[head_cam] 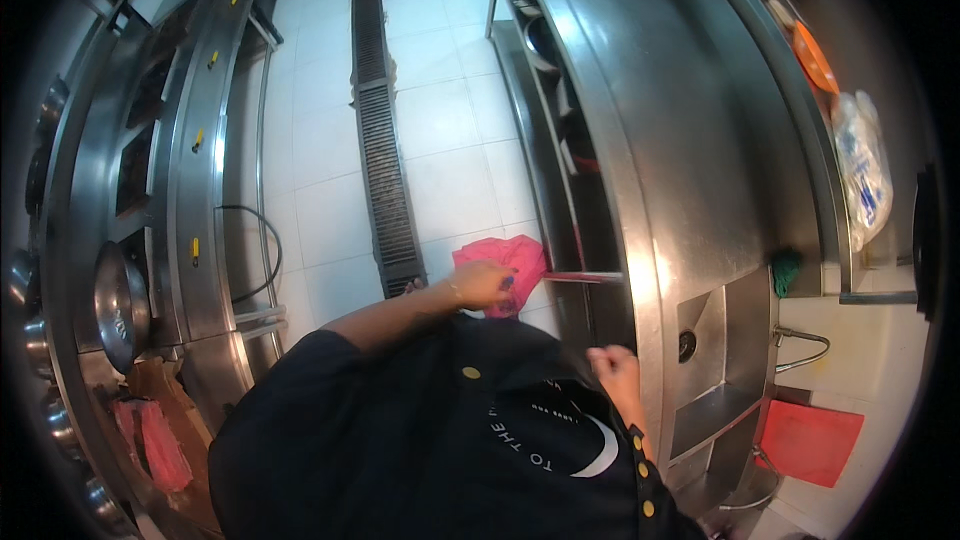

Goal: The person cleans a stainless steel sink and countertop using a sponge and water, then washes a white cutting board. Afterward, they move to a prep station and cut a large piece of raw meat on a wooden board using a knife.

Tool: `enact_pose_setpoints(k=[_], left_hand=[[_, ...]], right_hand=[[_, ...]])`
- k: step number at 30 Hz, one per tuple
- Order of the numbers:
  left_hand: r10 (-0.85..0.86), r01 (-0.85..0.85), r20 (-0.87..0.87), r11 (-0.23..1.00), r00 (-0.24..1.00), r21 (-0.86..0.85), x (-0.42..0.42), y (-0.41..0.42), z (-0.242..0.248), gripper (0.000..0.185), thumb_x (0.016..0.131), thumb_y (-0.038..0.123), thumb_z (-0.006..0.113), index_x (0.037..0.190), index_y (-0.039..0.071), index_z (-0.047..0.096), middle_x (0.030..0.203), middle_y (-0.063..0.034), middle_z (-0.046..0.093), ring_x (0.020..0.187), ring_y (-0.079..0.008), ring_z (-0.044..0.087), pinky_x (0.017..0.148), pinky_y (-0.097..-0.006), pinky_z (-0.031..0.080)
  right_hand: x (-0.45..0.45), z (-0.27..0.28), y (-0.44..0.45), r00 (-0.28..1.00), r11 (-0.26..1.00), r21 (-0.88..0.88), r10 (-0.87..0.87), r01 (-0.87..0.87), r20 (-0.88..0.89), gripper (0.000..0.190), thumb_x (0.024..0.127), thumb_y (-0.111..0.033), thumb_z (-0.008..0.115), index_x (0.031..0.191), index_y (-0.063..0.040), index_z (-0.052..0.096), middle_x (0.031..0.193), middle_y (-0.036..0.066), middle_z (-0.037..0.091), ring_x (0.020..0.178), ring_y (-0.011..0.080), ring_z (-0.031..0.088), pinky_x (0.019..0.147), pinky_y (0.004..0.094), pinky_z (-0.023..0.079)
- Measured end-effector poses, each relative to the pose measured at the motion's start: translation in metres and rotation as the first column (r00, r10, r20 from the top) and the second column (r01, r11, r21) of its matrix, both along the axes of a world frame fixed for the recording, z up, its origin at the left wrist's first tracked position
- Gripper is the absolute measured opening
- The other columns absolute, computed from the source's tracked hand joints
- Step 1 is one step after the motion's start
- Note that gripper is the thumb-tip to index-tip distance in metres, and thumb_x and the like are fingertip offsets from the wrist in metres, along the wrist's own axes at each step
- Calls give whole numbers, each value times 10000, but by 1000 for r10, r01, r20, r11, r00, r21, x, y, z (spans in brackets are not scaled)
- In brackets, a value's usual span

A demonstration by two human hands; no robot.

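In front of my body, over the tiled floor, my left hand (484, 285) grips a crumpled pink cloth (525, 259) by its near side. The cloth hangs loosely and spreads out beyond my fingers. A small dark blue spot shows at the fingertips; what it is cannot be told. My right hand (616, 364) is curled into a loose fist beside the front edge of the steel sink counter (651, 360). Nothing shows in that fist.
On the right, a steel worktop (690, 135) runs above a shelf with dishes, alongside a sink basin (701, 337). A cooking range (180, 127) stands at left with a wok (120, 307). Between them, a drain grate (386, 180) crosses the floor. A red board (814, 442) lies beyond the sink.
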State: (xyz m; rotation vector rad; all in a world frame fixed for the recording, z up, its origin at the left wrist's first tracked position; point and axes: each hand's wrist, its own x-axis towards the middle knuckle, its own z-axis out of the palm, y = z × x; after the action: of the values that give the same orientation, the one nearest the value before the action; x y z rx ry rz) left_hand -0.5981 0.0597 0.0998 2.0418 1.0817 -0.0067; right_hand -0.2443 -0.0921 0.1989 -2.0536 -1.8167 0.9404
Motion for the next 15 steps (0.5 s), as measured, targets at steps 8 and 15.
enact_pose_setpoints(k=[8,15], left_hand=[[279,-320,-190,918,941,-234,-239,-31,-60,410,964,304,668,1253,14,652,1213,-226,695,1155,-383,654,1005,-426,505],[831,-463,506,552,233,-693,-294,52,2,413,1054,250,591,1357,-29,572,1306,-100,638,1249,-191,579,1051,-355,466]], right_hand=[[-217,-118,101,900,860,-315,435,-401,41,665,907,-350,680,1533,-263,475,1465,163,542,1350,435,471,1052,557,418],[-372,-183,254,708,582,-403,565,-706,-424,667,968,-414,616,1558,-155,443,1494,185,535,1348,351,515,1123,449,386]])
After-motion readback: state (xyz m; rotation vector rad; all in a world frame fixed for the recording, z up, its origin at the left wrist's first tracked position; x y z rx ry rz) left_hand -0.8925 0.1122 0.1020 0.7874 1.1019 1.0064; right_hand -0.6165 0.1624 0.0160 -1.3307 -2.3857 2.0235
